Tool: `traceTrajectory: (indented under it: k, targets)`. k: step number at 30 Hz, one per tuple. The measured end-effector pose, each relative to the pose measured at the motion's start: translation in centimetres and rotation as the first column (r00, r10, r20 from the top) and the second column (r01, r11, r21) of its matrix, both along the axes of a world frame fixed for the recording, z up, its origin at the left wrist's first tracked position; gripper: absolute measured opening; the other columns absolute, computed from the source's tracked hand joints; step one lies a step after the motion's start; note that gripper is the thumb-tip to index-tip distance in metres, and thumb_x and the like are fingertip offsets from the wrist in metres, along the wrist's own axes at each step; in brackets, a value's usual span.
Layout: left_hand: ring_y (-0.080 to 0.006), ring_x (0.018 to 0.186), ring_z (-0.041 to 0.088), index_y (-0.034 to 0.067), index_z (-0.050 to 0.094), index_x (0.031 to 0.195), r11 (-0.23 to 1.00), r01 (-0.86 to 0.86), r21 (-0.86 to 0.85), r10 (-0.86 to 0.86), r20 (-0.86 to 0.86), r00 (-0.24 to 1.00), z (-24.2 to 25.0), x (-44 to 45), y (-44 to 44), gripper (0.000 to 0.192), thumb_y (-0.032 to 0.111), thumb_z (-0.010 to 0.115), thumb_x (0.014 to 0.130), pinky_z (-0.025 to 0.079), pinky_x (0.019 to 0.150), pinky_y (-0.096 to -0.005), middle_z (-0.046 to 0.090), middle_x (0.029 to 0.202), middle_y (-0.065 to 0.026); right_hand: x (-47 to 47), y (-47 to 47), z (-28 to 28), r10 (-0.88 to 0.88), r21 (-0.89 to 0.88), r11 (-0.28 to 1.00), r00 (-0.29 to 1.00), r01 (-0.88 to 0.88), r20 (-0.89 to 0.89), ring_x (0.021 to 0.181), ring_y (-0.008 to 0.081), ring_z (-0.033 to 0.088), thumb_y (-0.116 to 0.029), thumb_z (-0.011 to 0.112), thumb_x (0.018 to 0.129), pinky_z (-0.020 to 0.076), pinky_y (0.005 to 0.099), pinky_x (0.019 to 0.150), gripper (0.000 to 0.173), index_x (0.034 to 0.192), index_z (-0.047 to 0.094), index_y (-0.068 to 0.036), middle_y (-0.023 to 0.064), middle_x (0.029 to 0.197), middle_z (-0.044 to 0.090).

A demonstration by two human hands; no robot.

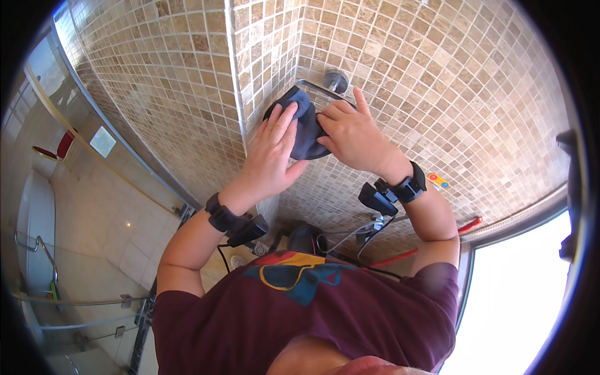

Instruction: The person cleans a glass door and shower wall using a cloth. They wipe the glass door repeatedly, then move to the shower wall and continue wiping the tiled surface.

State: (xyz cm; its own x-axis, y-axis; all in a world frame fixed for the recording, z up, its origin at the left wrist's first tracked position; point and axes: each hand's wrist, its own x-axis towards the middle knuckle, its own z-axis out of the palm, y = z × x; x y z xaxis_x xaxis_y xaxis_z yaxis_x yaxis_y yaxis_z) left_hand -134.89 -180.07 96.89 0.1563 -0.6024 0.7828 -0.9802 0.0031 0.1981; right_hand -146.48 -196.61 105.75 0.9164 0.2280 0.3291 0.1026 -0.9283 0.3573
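A dark blue-grey cloth (307,136) lies bunched at a metal wall rack (323,89) in the tiled corner. My left hand (276,150) rests on the cloth's left part, palm down, with its fingers nearly straight and the thumb apart. At the cloth's right edge, my right hand (349,131) pinches it between thumb and bent fingers, one finger pointing up. A round chrome wall mount (335,80) sits just above the rack. The cloth hides part of the rack.
Mosaic tile walls (422,84) surround the corner. Below are a chrome valve (378,222) with hoses, a red pole (393,258) and a dark container (304,239). A glass partition, a red chair (58,147) and a white bathtub (40,220) are at left; a bright window (515,281) is at right.
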Motion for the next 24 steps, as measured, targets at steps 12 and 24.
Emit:
traceTrajectory:
  k: [12,24]
  targets:
    - [-0.0428,0.137,0.027,-0.015,0.044,0.127,0.999,-0.021,0.04,0.02,0.03,0.999,0.3,-0.7,-0.8,0.07,0.022,0.073,0.075,0.03,0.107,-0.0506,0.023,0.152,-0.0212,1.1,-3.3,1.7,-0.109,0.054,0.99,0.957,0.128,-0.27,0.111,0.028,0.053,-0.047,0.054,0.089,0.012,0.0662,0.11,0.042,0.096,0.073,-0.011,0.0085,0.098,0.064]
    - [-0.0437,0.14,0.023,-0.005,0.026,0.145,0.998,0.039,-0.055,-0.04,-0.01,0.999,0.6,-1.0,2.6,0.087,0.02,0.074,0.076,0.025,0.113,-0.0477,0.017,0.154,-0.0249,-1.6,0.2,2.6,-0.02,-0.065,0.997,0.99,0.03,0.141,0.113,0.0241,0.05,-0.031,0.067,0.081,0.0109,0.0681,0.11,0.038,0.106,0.064,-0.002,0.006,0.102,0.058]
